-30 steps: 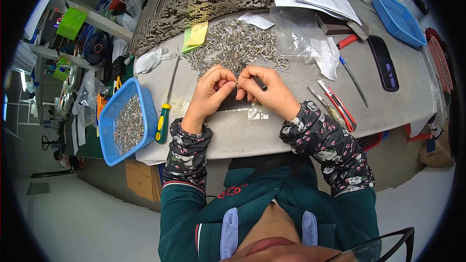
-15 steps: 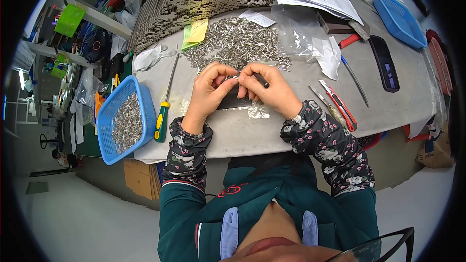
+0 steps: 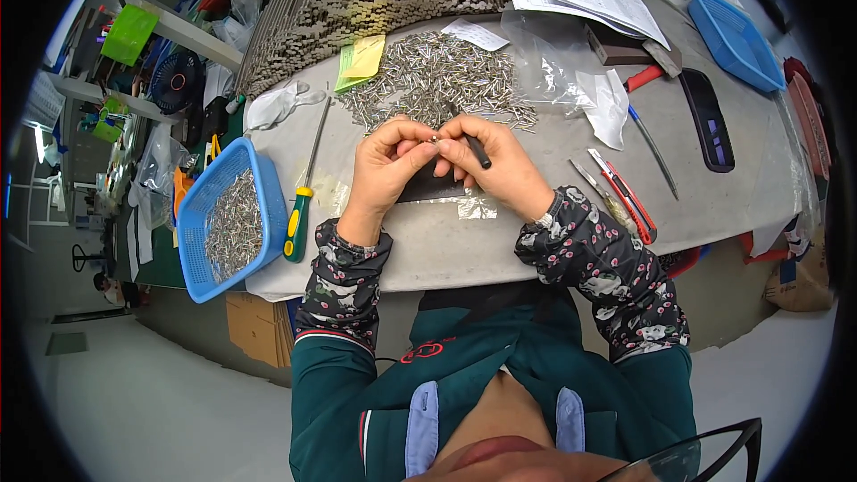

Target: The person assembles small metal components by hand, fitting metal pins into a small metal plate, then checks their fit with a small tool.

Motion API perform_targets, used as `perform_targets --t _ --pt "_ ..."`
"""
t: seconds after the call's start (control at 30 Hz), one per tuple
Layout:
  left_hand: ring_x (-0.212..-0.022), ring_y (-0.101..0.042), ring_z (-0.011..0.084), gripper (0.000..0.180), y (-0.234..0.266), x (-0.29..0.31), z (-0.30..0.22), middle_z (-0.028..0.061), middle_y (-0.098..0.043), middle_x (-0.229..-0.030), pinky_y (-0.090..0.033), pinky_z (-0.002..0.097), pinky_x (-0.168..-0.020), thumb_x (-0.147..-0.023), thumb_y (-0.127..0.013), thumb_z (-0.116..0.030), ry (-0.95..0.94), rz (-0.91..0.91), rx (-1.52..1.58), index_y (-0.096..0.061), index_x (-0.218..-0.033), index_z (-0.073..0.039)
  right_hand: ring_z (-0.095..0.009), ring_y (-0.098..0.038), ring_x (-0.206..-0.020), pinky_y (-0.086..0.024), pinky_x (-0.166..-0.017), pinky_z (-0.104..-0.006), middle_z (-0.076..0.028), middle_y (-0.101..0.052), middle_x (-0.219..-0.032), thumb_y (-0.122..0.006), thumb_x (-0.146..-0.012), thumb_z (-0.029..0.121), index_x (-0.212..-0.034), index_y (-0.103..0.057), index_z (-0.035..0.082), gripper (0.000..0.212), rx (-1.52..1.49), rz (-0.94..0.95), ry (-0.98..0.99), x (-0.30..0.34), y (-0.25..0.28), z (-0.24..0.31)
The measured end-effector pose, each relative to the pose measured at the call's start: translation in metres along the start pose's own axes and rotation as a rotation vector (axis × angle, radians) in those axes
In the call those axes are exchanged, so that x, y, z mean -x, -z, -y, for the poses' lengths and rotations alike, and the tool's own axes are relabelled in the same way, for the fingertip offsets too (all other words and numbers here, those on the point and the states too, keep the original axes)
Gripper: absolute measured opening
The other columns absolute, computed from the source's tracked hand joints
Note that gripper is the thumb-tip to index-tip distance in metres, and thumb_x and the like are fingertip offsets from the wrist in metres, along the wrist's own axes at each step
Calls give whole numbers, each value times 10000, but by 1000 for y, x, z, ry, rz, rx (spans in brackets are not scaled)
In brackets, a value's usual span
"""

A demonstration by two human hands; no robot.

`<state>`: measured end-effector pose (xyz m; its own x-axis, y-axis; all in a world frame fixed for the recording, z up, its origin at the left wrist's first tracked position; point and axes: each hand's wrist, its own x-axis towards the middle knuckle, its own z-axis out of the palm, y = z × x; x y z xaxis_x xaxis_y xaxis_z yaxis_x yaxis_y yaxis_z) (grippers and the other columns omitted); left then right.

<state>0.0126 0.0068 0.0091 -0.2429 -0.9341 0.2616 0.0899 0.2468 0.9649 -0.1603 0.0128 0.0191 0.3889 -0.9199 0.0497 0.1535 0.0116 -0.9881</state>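
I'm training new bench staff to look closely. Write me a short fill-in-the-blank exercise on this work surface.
1. The person's right hand holds a slim tool coloured ____.
2. The screwdriver has a handle of green and ____.
3. The plastic basket of short metal pins beside it is ____.
4. The smartphone lies to the ____ of the red utility knife.

Missing words: black; yellow; blue; right.

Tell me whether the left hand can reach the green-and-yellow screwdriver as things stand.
Probably yes: the screwdriver lies uncovered to the left of the left hand, with nothing tall between them, though that hand's fingers appear to pinch a small metal piece.
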Motion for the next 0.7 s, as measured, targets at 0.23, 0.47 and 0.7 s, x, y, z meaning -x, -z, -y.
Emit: perform_targets --t 0.23,0.47,0.7 --pt "-554 -376 44 84 -10 -1 -12 -20 -457 -667 -302 200 -474 -717 -670 -9 -207 -66 -488 -623 -785 -26 -45 -523 -537 -420 -457 -174 -28 -625 -691 -547 -871 173 -909 -598 14 172 -23 3 -18 5 7 3" --pt "-495 -396 96 116 -30 -1 -14 7 -456 -614 -322 232 -441 -671 -693 -8 -378 -60 -703 -613 -747 -44 -51 -546 -546 -424 -460 -177 -41 -633 -705 -539 -860 159 -908 -605 1 177 -2 -12 -22 17 18 11" --pt "-500 -424 97 116 -44 0 -19 15 -483 -630 -342 232 -441 -670 -689 1 -381 -74 -720 -608 -740 -42 -57 -555 -552 -424 -459 -180 -50 -639 -718 -540 -856 150 -914 -603 -12 184 -15 -4 -6 27 28 15"
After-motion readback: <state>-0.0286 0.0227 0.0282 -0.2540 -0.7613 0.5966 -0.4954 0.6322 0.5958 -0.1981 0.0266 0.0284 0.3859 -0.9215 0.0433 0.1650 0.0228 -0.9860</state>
